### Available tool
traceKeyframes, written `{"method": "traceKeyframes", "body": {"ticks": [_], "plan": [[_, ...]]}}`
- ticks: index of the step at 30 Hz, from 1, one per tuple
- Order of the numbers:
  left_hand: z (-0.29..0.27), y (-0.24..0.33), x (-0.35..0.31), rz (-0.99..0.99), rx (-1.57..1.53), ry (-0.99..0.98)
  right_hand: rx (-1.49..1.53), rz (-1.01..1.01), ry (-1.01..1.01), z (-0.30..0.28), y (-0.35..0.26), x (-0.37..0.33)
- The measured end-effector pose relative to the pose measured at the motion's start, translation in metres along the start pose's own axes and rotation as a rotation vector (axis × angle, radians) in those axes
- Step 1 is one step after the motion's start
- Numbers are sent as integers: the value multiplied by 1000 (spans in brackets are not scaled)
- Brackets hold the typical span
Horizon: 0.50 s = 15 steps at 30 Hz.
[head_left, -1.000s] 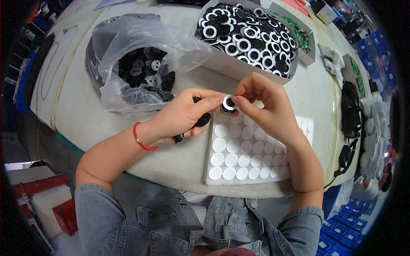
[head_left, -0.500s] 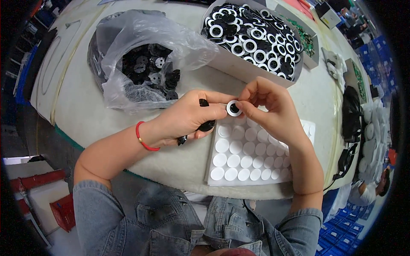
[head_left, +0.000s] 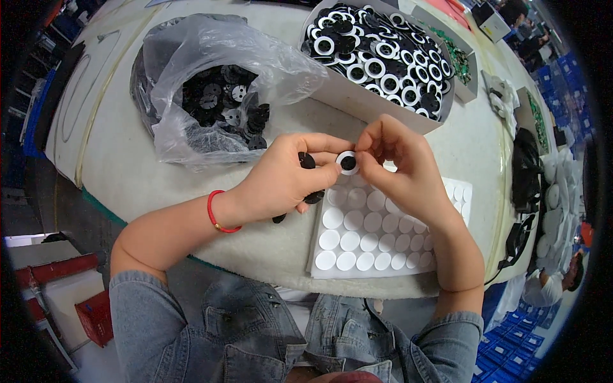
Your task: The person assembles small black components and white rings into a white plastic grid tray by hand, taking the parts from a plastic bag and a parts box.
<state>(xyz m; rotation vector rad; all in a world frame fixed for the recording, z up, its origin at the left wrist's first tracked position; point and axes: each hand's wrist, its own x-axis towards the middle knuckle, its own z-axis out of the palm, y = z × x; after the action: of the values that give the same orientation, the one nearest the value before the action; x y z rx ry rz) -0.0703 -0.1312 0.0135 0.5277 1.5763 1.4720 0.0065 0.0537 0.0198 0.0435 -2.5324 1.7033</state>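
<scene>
A black disc with a white ring [head_left: 347,163] is pinched between both hands over the table. My left hand [head_left: 285,172] closes on its left edge with thumb and fingers, and several plain black discs [head_left: 307,161] are tucked in the same palm. From the right, the thumb and forefinger of my right hand [head_left: 399,166] press the ring's other edge. Beneath them lies a white sheet of round white stickers [head_left: 369,242]; its upper part is partly hidden by my right hand.
A clear plastic bag [head_left: 172,108] of black discs stands at the back left. Behind my hands, a carton [head_left: 357,97] brims with white-ringed black discs. Boxes of green parts [head_left: 458,60] sit farther right, near a black bundle [head_left: 525,169]. A person [head_left: 549,284] shows at the far right.
Both hands have shifted slightly while still gripping the ringed disc. The plain discs in my left hand have tilted, and my left wrist has moved a little right.
</scene>
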Motion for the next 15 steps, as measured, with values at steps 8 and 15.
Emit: {"method": "traceKeyframes", "body": {"ticks": [8,15], "plan": [[-1,2,-1,25,-19,33,222,202,-112,-1,0,0],[-2,3,0,11,-67,34,232,163,-162,4,5,0]]}}
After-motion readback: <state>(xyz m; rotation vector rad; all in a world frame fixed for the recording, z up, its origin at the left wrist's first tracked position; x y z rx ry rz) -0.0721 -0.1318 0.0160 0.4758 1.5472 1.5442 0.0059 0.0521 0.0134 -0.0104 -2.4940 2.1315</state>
